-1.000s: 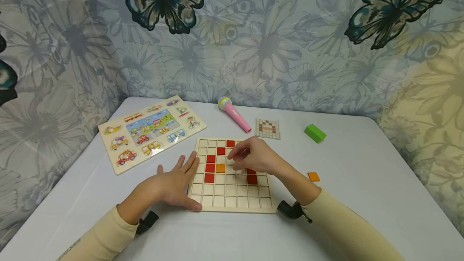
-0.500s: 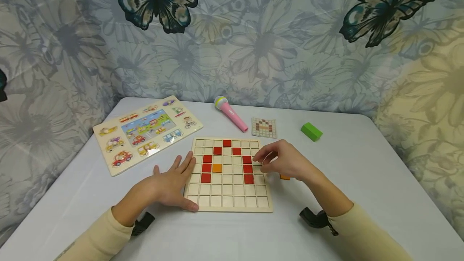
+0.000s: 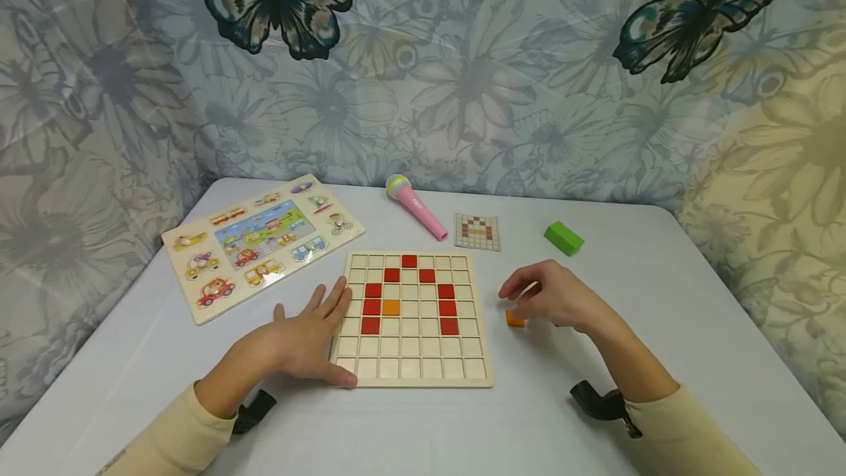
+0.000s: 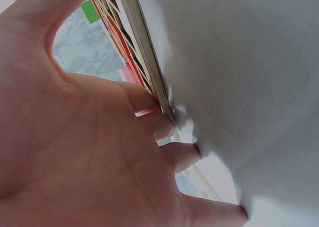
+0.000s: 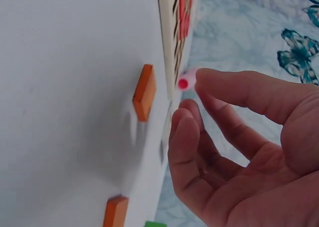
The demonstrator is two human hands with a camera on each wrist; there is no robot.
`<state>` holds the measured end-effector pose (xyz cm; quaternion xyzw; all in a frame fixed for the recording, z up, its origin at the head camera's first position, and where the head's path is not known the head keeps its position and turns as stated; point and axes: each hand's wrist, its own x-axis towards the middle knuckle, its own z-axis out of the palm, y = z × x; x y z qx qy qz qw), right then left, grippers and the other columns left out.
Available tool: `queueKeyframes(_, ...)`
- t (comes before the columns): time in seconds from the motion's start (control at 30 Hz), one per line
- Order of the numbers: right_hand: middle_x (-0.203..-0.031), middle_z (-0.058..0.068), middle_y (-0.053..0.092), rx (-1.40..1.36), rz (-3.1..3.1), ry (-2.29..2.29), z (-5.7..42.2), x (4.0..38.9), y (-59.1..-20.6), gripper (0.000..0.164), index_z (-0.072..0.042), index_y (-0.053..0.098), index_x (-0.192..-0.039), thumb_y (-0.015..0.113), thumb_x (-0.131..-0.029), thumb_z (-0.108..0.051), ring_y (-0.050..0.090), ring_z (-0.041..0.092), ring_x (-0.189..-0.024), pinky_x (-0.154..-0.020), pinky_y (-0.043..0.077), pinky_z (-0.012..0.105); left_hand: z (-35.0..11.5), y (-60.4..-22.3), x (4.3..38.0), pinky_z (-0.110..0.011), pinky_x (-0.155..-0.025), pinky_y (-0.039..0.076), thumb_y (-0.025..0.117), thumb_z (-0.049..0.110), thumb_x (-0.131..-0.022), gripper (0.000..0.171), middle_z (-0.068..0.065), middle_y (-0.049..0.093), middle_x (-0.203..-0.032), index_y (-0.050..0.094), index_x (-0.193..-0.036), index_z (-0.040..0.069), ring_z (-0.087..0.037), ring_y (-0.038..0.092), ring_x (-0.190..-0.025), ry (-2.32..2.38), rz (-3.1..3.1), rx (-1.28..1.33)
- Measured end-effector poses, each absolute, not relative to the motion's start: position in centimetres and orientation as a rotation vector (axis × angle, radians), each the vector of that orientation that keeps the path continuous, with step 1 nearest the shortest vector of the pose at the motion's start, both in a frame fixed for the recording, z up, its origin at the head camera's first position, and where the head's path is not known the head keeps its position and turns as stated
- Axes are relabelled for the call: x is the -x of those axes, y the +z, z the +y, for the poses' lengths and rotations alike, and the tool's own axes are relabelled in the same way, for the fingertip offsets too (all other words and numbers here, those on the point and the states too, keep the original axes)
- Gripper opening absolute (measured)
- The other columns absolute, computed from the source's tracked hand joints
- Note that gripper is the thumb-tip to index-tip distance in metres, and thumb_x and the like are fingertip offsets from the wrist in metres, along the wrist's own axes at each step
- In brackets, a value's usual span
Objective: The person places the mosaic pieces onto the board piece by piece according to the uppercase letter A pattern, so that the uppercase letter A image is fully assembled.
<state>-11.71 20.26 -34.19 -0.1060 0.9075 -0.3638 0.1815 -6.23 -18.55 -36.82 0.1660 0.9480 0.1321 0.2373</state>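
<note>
A wooden grid board (image 3: 410,368) lies on the white table, with several red tiles (image 3: 409,261) and one orange tile (image 3: 391,307) set in its squares. Along the board's left edge rests my left hand (image 3: 297,340), fingers spread and thumb at the near left corner. My right hand (image 3: 558,296) hovers to the right of the board, fingers loosely bent and holding nothing. Below its fingertips a loose orange tile (image 5: 145,92) lies on the table. The right wrist view has a second loose orange tile (image 5: 115,212), mostly hidden by the hand in the head view.
Behind the board are a pink toy microphone (image 3: 418,208), a small pattern card (image 3: 477,232) and a green block (image 3: 564,238). A vehicle picture puzzle board (image 3: 264,244) lies at the back left. A butterfly-print cloth (image 3: 476,94) stands behind the table.
My right hand has moved right, from over the grid board to above the loose orange tile, uncovering the red tiles on the right side. My left hand stays at the board's edge.
</note>
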Motion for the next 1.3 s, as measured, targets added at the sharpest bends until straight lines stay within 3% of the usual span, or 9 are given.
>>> queueKeyframes(0.43,-0.095,0.012,0.068,0.261,2.523,-1.025,21.2,11.9,-35.0,0.03,-0.001,0.073,-0.101,0.077,-0.072,0.003,0.062,0.019,-0.076,-0.066,0.053,0.033,-18.7,-36.7,6.0,-0.094,-0.101,0.01,0.083,0.071,-0.073,0.138,-0.014,-0.007,-0.176,0.01,-0.167,0.002,-0.047,0.004,-0.161,0.372,2.607,-0.466)
queueKeyframes(0.73,-0.091,0.007,0.067,0.273,2.572,-0.942,21.0,11.8,-35.6,0.032,-0.005,0.073,-0.096,0.079,-0.068,0.007,0.061,0.022,-0.082,-0.069,0.053,0.034,-18.6,-36.9,6.2,-0.093,-0.102,0.01,0.082,0.072,-0.073,0.137,-0.013,-0.006,-0.177,0.011,-0.167,0.002,-0.046,0.004,-0.161,0.372,2.596,-0.463)
queueKeyframes(1.3,-0.085,0.005,0.064,0.377,2.648,-0.821,20.6,12.0,-36.0,0.031,-0.008,0.073,-0.091,0.077,-0.065,0.008,0.059,0.019,-0.076,-0.068,0.051,0.032,-18.5,-36.8,6.3,-0.094,-0.1,0.009,0.083,0.071,-0.073,0.138,-0.014,-0.007,-0.176,0.009,-0.167,0.003,-0.047,0.002,-0.161,0.368,2.594,-0.467)
